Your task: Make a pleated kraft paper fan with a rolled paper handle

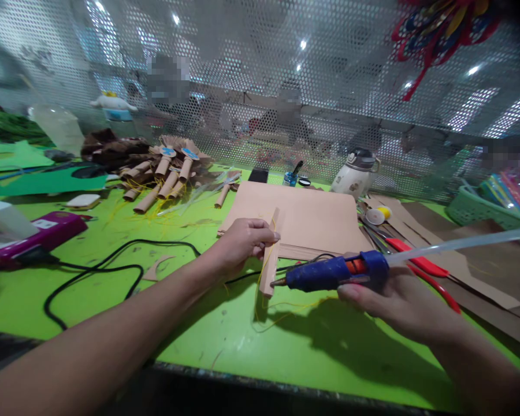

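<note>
My left hand (242, 240) is closed in a pinch on a tan paper strip (270, 257) that stands tilted above the green table (112, 289), with thin yellow threads hanging off it. My right hand (398, 303) grips a blue hot glue gun (333, 273) with a clear glue stick (459, 242) poking out of its back. The gun's nozzle points left and sits close to the lower end of the strip. Just behind the strip lies a stack of tan paper sheets (303, 216).
Several rolled tan paper figures (164, 179) lie at the back left. A black cord (112, 268) snakes across the table near a magenta device (43, 231). Red-handled scissors (420, 266), a white kettle-shaped bottle (355, 173) and a green basket (481, 211) are to the right. A perforated screen stands behind.
</note>
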Demonstrator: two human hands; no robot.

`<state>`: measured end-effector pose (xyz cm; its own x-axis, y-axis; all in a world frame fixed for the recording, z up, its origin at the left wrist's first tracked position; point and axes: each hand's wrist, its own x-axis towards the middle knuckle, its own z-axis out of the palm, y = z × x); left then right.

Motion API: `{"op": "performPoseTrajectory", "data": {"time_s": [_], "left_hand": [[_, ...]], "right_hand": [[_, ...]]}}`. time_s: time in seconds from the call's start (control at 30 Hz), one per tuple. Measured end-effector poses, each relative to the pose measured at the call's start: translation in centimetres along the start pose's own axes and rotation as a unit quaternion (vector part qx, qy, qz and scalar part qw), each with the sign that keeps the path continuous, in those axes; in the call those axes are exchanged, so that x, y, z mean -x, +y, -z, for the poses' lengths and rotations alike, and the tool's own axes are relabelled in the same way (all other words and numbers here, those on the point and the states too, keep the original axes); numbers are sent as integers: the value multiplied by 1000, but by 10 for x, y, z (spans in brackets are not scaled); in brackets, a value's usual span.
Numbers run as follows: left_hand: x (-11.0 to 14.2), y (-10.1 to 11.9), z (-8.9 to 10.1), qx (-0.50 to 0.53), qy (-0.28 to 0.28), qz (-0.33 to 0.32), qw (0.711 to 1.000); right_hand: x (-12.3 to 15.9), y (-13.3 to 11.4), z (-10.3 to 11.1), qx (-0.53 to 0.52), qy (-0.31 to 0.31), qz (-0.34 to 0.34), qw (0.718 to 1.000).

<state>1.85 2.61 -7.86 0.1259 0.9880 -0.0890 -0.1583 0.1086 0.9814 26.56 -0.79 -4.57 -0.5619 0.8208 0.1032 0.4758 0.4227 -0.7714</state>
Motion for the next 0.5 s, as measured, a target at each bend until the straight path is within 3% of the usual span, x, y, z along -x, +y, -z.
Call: {"op": "performPoseTrajectory", "data": {"time_s": [0.5], "left_hand": [[0, 1, -1, -17, 0, -13, 1000]], "right_hand": [[-2, 0, 0, -50, -25, -24, 998]]}}
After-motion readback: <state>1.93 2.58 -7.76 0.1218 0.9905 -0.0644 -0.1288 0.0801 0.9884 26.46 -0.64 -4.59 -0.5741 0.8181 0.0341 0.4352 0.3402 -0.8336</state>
